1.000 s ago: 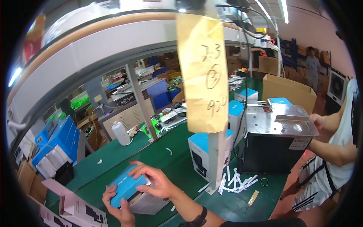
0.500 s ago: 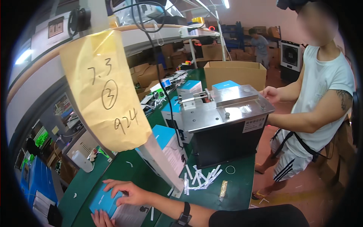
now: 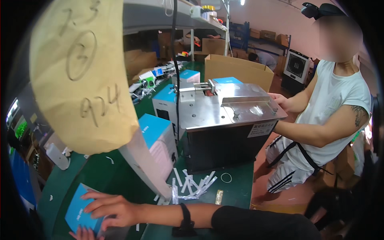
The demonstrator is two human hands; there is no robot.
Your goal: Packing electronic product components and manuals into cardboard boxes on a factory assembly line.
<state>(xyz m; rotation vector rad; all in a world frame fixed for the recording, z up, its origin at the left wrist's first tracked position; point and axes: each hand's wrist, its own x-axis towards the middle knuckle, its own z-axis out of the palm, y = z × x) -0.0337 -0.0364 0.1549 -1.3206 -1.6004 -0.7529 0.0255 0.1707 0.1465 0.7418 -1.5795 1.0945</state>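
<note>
Front box (image 3: 77, 205) L of paper strips (image 3: 192, 188) on tbl (image 3: 237, 195); machine (image 3: 224, 148) behind strips, person (image 3: 340, 94) R of machine.

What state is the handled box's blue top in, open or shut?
Seemingly shut: the blue top lies flat under the right hand; fingers cover one edge, so full closure I cannot tell.

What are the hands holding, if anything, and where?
A blue-topped box: right hand across its blue face, left hand at its near edge; whether either truly grips cannot be told.
</note>
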